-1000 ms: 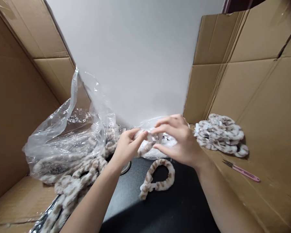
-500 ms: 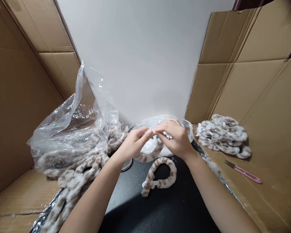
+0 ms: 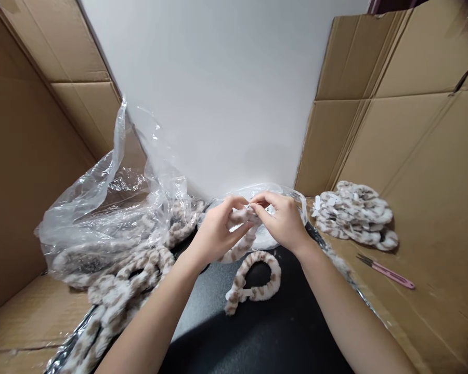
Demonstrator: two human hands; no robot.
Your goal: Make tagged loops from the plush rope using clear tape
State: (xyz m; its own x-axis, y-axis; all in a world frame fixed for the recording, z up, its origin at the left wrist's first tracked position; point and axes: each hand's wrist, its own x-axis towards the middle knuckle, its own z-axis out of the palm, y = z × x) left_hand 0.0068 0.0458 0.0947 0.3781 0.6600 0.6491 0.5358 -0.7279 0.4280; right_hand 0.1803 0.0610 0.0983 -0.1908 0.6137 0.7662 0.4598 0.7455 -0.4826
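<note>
Over the far side of the black surface, both my hands meet around a fluffy white band with brown spots. My left hand is closed on it, thumb below and fingers above. Fingertips of my right hand pinch the band's end close to the left fingers; any small piece between them is too small to make out. Nearer to me lies another spotted fluffy band, curled into a loop with a white tag across its crossing ends.
At left, several spotted bands lie heaped, partly under a clear plastic bag. On cardboard at right are a pile of tagged bands and a pink-handled pointed tool. Clear plastic lies behind my hands. Cardboard walls flank a white panel.
My left hand has shifted its grip, its fingers spreading around the fluffy band and its thumb dropping lower. My right hand stays pinched at the band's end. The view has shifted slightly.
</note>
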